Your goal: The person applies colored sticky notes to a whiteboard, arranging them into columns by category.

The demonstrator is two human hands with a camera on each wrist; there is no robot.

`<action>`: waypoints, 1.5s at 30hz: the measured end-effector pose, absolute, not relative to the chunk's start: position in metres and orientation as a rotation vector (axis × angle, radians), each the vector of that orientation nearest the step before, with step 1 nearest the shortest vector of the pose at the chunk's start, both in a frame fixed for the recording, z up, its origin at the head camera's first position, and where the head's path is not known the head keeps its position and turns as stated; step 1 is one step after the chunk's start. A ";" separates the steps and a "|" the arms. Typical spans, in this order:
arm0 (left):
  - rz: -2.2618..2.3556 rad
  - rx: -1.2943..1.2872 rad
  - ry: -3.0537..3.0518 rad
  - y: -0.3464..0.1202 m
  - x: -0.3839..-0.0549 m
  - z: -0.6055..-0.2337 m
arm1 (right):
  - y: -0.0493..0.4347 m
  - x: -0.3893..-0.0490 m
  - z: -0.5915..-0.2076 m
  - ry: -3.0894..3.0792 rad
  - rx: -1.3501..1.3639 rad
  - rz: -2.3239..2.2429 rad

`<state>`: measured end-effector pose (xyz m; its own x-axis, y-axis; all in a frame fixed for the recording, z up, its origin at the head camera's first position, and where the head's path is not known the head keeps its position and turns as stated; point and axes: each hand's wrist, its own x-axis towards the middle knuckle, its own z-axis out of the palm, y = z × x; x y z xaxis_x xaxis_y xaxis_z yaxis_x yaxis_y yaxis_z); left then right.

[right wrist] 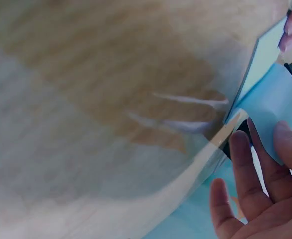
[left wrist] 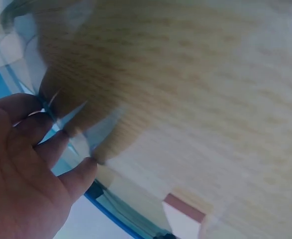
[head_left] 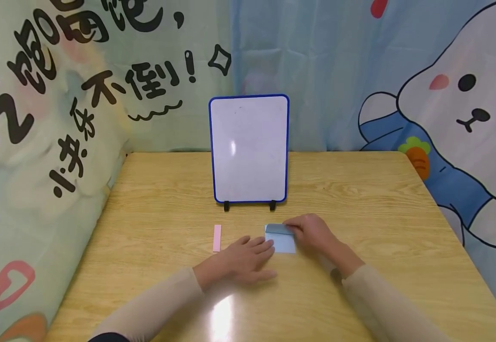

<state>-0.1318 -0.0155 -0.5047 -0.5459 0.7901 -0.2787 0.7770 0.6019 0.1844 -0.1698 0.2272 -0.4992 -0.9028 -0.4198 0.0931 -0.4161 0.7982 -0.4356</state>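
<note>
A light-blue paper sheet (head_left: 284,244) was laid midway between the left and right edges of the desk (head_left: 359,190), its far flap (head_left: 279,229) turned over — the flap's right end was pinched by the right hand (head_left: 316,233). The sheet's left side was overlapped by the left hand (head_left: 245,260), fingers spread — a pink paper strip (head_left: 217,237) was placed nearer the desk's left edge.

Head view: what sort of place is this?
Probably an indoor corner set up for tabletop work: a wooden table, a small whiteboard standing on it, a cartoon curtain behind.
</note>
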 end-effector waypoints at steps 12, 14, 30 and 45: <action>0.111 1.228 2.515 -0.017 -0.131 -0.504 | 0.231 -0.183 -0.497 3.035 -0.616 -0.762; 0.123 1.231 2.519 -0.017 -0.130 -0.505 | 0.231 -0.184 -0.497 3.037 -0.596 -0.765; 0.120 1.233 2.526 -0.016 -0.128 -0.502 | 0.229 -0.196 -0.503 3.015 -0.431 -0.780; 0.063 1.258 2.550 -0.014 -0.130 -0.506 | 0.232 -0.204 -0.506 2.996 -0.322 -0.833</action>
